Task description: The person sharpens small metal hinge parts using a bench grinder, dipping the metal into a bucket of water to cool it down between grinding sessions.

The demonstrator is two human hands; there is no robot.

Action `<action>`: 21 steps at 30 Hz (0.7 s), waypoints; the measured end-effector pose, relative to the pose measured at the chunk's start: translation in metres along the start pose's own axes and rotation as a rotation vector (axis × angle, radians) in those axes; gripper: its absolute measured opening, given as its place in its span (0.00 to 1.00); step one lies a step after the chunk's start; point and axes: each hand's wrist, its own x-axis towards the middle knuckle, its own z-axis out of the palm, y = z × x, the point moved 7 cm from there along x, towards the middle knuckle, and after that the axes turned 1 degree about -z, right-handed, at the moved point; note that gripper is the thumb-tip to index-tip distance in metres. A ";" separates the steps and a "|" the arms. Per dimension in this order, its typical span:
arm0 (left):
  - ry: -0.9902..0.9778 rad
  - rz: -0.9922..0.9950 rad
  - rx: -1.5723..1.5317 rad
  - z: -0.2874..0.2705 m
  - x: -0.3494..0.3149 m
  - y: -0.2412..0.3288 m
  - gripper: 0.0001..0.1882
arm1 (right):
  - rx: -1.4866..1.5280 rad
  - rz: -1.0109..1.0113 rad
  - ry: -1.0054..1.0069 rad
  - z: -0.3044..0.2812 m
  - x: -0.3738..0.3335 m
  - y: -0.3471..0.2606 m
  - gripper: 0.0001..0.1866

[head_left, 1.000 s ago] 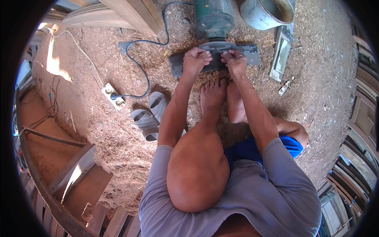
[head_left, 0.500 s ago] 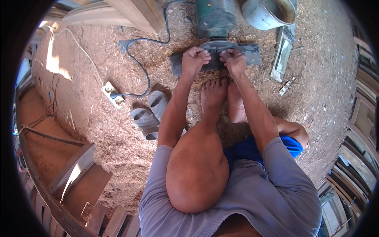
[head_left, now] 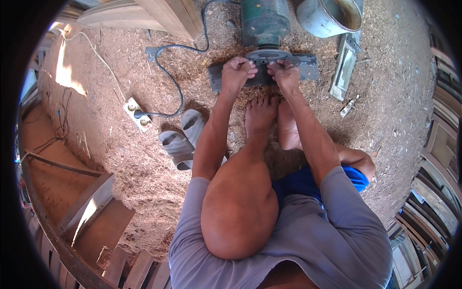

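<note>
A green motor (head_left: 265, 24) lies at the top centre with a round grey grinding disc (head_left: 268, 54) on its near end. Under the disc a dark flat board (head_left: 308, 66) rests on the ground. Close to the disc's near edge on the left, my left hand (head_left: 238, 73) is closed in a pinch. Level with it on the right side, my right hand (head_left: 285, 75) pinches too, its fingertips facing the left ones across a small gap. Whatever thin piece the fingers may hold is too small and dark to make out.
A power strip (head_left: 138, 114) with a plugged-in black cable (head_left: 179, 86) lies left, near grey sandals (head_left: 179, 144). A whitish metal pot (head_left: 321, 19) stands beside the motor, with a long metal piece (head_left: 342, 72) below it. Stacked wooden frames (head_left: 440, 144) line the right edge.
</note>
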 end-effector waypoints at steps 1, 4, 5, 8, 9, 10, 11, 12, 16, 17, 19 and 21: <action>0.003 -0.002 0.003 0.000 0.000 0.001 0.05 | 0.015 -0.002 -0.004 0.000 0.000 0.000 0.10; 0.011 0.010 -0.001 -0.002 -0.002 0.003 0.05 | 0.042 -0.002 -0.012 0.003 -0.002 -0.003 0.10; 0.011 0.005 -0.007 -0.002 -0.002 0.003 0.05 | 0.039 0.000 -0.012 0.004 -0.003 -0.004 0.10; 0.009 0.001 -0.013 -0.002 -0.003 0.004 0.05 | 0.046 -0.007 -0.011 0.003 -0.003 -0.003 0.11; 0.008 0.006 -0.008 -0.002 -0.003 0.004 0.05 | 0.049 -0.012 -0.010 0.003 -0.002 -0.003 0.11; 0.006 0.010 -0.004 -0.001 -0.002 0.005 0.05 | 0.061 -0.012 -0.010 0.003 -0.003 -0.003 0.11; 0.008 0.010 0.004 0.000 -0.002 0.005 0.05 | 0.073 -0.012 -0.009 0.003 -0.003 -0.003 0.11; 0.009 0.010 0.011 0.001 -0.002 0.005 0.05 | 0.085 -0.011 -0.008 0.002 -0.003 -0.002 0.10; 0.009 0.005 0.045 0.007 0.000 0.004 0.05 | 0.099 0.004 0.033 -0.002 -0.001 0.004 0.10; 0.004 0.006 0.048 0.008 0.000 0.004 0.05 | 0.100 0.000 0.036 -0.004 0.000 0.005 0.10; -0.004 0.009 0.055 0.009 0.001 0.003 0.05 | 0.106 -0.001 0.037 -0.005 0.000 0.005 0.10; -0.004 0.008 0.068 0.010 0.002 0.002 0.06 | 0.115 0.004 0.036 -0.005 0.000 0.005 0.10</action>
